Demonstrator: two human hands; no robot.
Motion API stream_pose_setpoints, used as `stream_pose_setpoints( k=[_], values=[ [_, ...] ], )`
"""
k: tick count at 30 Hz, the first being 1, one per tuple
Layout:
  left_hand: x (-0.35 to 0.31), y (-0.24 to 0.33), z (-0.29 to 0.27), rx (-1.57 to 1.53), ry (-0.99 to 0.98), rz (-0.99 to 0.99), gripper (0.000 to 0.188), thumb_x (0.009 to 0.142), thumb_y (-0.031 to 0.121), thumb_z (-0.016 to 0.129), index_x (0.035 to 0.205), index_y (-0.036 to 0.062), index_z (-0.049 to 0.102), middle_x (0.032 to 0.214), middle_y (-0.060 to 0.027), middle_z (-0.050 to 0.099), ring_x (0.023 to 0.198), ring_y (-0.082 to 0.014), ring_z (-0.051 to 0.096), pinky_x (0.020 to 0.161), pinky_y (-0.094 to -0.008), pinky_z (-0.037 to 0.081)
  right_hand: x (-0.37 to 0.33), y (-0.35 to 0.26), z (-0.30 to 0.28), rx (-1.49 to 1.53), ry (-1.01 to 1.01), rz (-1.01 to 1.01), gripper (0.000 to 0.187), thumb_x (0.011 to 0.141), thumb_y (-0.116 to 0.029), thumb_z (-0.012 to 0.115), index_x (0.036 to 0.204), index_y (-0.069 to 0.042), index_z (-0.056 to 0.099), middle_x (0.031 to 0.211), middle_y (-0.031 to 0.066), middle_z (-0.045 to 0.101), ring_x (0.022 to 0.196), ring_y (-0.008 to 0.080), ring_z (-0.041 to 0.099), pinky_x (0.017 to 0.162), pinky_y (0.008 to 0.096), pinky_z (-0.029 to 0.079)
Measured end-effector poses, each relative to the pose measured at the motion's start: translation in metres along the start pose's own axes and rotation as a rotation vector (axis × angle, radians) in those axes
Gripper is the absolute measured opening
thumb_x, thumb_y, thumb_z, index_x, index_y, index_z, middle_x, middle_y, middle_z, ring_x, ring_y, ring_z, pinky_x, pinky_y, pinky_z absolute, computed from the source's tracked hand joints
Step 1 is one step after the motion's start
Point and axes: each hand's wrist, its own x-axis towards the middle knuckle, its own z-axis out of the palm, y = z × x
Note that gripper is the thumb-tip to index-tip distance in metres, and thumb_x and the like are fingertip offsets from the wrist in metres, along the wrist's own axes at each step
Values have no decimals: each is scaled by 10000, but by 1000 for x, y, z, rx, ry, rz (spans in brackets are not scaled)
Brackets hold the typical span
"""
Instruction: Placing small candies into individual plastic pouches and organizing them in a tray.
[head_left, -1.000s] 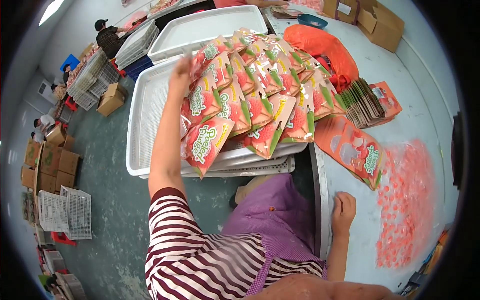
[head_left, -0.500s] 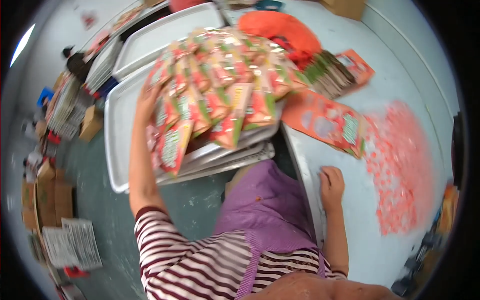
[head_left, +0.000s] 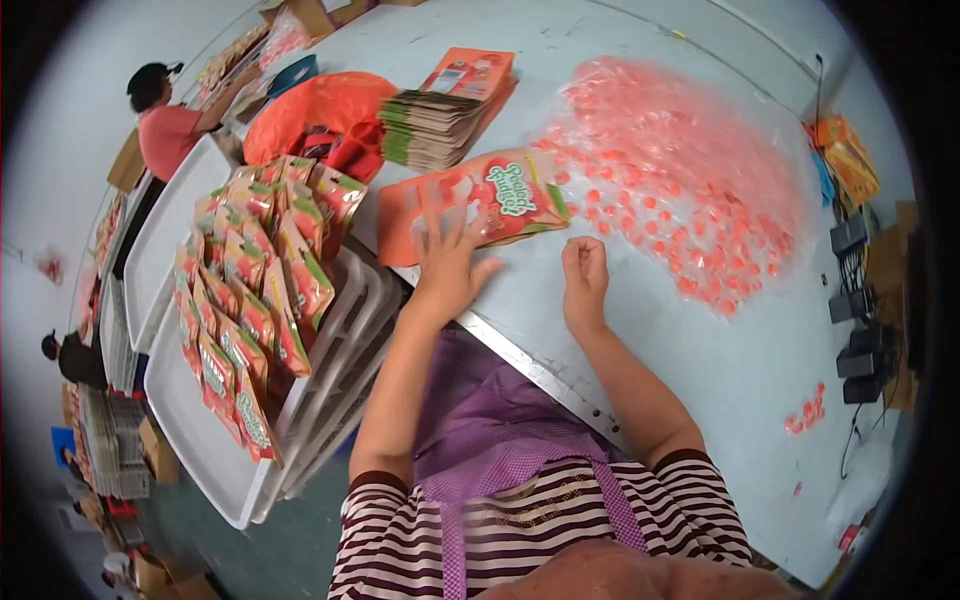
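My left hand (head_left: 447, 272) is over the near edge of an orange flat pouch (head_left: 515, 198) lying on the table. Its fingers are spread and slightly blurred across the pouch's left half. To the right of it, my right hand (head_left: 585, 282) is above the table just below the pouch's right end, fingers curled in; whatever they may hold is hidden. Right of the pouch spreads a heap of small pink-orange wrapped pieces (head_left: 650, 200) in clear film. A stack of similar pouches (head_left: 430, 130), green and brown at the edges, lies beyond my left hand.
Stacked white trays (head_left: 240, 500) stand at the left, the top one filled with rows of standing pouches (head_left: 245, 270). Behind them is a red-orange bag (head_left: 300, 110). A few loose pieces (head_left: 806, 410) and black boxes with cables (head_left: 860, 355) are at the right. Other people work at far left.
My view has turned right toward the table. My left hand has left the tray's pouches and come to the pouch on the table. My right hand has moved nearer that pouch.
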Motion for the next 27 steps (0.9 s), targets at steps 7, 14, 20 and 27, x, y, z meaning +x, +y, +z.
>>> stream_pose_setpoints(
  k=[7, 14, 20, 27],
  values=[
    [-28, -15, 18, 206, -187, -51, 528, 816, 457, 558, 1305, 281, 460, 1423, -104, 326, 1359, -367, 124, 1069, -530, 37, 5, -35, -2, -20, 135, 95, 383, 909, -224, 530, 1204, 2, 440, 1009, 80, 542, 891, 111, 520, 798, 249, 422],
    [-46, -14, 12, 146, -112, -34, 430, 795, 429, 591, 1199, 285, 573, 1365, -70, 418, 1352, -344, 157, 1065, -552, 22, 18, -19, -5, 43, 66, 268, 397, 865, -207, 596, 1158, 34, 482, 921, 90, 611, 794, 118, 574, 680, 259, 469],
    [-46, -8, 14, 154, -70, -59, 385, 801, 390, 600, 1161, 256, 603, 1354, -82, 429, 1354, -341, 160, 1050, -585, 13, 24, -24, -14, -95, -175, 345, 214, 845, -205, 625, 829, 8, 627, 696, 17, 606, 606, 62, 546, 541, 206, 430],
    [-38, 58, 18, -309, 274, -95, 475, 608, 227, 807, 952, 26, 549, 928, -133, 554, 863, -275, 533, 730, -343, 444, -4, -45, 2, 88, -406, 298, 146, 812, -151, 665, 780, -16, 618, 656, -8, 586, 589, 30, 506, 519, 185, 395]
  ],
)
